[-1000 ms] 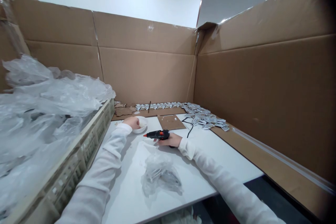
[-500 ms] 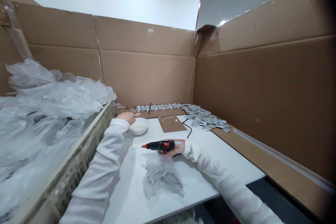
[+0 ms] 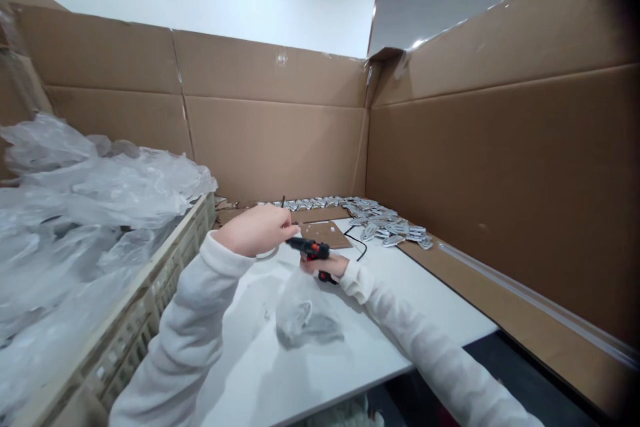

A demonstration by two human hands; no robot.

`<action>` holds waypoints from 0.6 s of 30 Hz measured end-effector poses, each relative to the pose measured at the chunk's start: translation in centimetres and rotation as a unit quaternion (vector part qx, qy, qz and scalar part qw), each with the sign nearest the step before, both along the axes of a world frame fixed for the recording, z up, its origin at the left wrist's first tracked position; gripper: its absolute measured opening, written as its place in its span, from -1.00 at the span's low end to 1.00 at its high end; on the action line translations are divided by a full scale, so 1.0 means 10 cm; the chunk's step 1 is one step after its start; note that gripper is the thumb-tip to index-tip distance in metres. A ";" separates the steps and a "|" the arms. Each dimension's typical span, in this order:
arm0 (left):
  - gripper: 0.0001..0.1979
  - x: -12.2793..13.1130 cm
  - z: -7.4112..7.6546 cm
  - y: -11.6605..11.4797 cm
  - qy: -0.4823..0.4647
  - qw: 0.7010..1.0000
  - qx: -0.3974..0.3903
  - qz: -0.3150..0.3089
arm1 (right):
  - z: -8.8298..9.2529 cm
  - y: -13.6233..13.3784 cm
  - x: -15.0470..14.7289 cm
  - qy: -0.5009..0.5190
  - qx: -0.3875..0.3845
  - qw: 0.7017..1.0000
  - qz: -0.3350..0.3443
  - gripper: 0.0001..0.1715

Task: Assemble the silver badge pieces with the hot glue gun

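Note:
My right hand [image 3: 334, 265] is wrapped round a black hot glue gun [image 3: 311, 249] with orange-red parts, its front end pointing left. Beneath that hand a clear plastic bag [image 3: 305, 320] with grey pieces inside rests on the white table [image 3: 350, 353]; its top reaches up to my fingers. My left hand [image 3: 257, 228] is closed, fingertips pinched right at the glue gun's front end, which they hide. Whatever is between those fingers cannot be made out. A white bowl [image 3: 269, 254] sits behind my left hand, mostly covered by it.
On the left stands a crate [image 3: 150, 307] heaped with clear plastic bags [image 3: 110, 180]. Many silvery pieces [image 3: 383, 221] lie along the back and right. A brown cardboard square [image 3: 327, 235] and a black cable [image 3: 359, 247] lie near them. Tall cardboard walls [image 3: 280, 140] enclose the table.
My left hand has come from the bowl, toward me and right, to the glue gun's front end. The glue gun has moved up slightly, and the bag now hangs more upright beneath it.

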State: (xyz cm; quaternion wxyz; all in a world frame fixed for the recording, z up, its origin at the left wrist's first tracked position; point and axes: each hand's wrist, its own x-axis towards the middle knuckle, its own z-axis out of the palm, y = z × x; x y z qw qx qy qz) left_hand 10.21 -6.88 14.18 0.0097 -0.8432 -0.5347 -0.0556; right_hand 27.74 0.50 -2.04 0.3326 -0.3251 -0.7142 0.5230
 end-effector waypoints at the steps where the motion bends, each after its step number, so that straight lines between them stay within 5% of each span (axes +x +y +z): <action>1: -0.74 0.05 -0.03 0.00 0.005 1.000 0.001 -0.011 | -0.05 0.08 0.01 0.012 0.003 0.998 -0.063 -0.75; 4: -0.72 0.30 -0.19 -0.02 0.052 0.996 -0.017 -0.076 | -0.15 0.27 0.08 0.005 0.032 0.968 -0.248 -0.75; 6: -0.65 0.49 -0.35 -0.02 0.098 0.986 -0.055 -0.120 | -0.19 0.34 0.13 0.003 0.061 0.947 -0.314 -0.76; 13: -0.74 0.89 -1.08 0.25 0.164 0.983 -0.079 0.009 | -0.32 0.40 0.17 0.012 0.092 0.934 -0.346 -0.70; 16: -0.70 0.94 -1.21 0.29 0.172 0.980 -0.102 0.009 | -0.37 0.42 0.16 0.024 0.101 0.934 -0.342 -0.66; 18: -0.69 0.92 -1.18 0.26 0.162 0.983 -0.090 -0.009 | -0.37 0.44 0.17 0.034 0.104 0.930 -0.351 -0.64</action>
